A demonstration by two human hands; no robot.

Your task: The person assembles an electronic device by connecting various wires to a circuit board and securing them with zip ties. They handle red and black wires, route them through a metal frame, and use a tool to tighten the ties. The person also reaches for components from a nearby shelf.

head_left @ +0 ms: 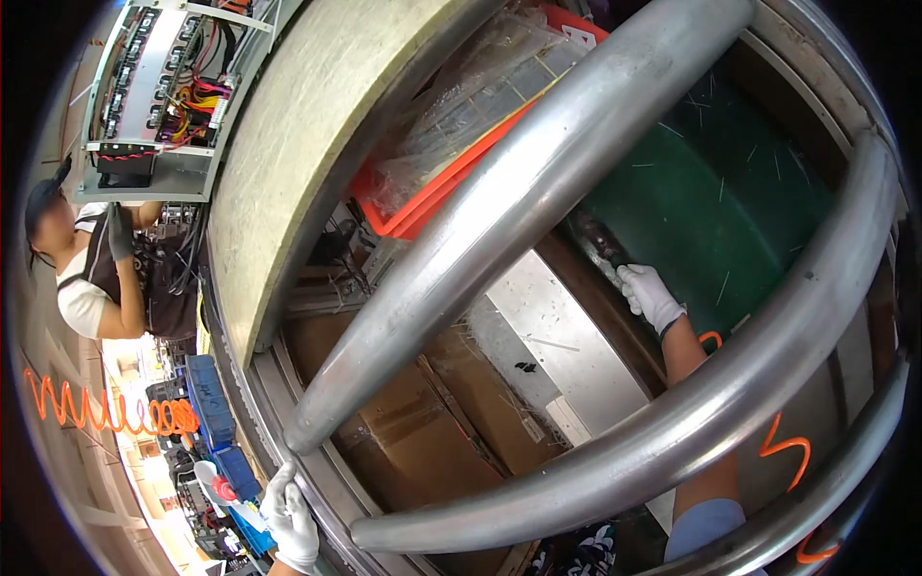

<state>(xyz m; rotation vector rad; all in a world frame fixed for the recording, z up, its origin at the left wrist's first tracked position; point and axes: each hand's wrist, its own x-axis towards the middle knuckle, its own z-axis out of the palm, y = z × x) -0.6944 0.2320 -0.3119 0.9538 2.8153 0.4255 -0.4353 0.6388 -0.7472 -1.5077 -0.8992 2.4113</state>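
Observation:
Two thick steel rollers, an upper roller (538, 182) and a lower roller (663, 432), cross the view at a slant. My right hand (653, 295), in a white glove, reaches past the lower roller into the space behind. Its fingers close on the near end of a dark, shiny, elongated thing (600, 240) whose kind I cannot make out. This lies beside a green surface (711, 211) strewn with thin pale slivers. My left hand (291, 518), also white-gloved, has its fingers curled at the metal rail (331, 509) by the roller ends.
An orange-red crate (423, 206) with plastic-wrapped sheets stands behind the upper roller. Below are brown cardboard (413, 422) and a pale metal panel (567, 331). Coiled orange hoses (115, 408) hang about. A co-worker (106, 259) stands at far left near an open wired chassis (168, 96).

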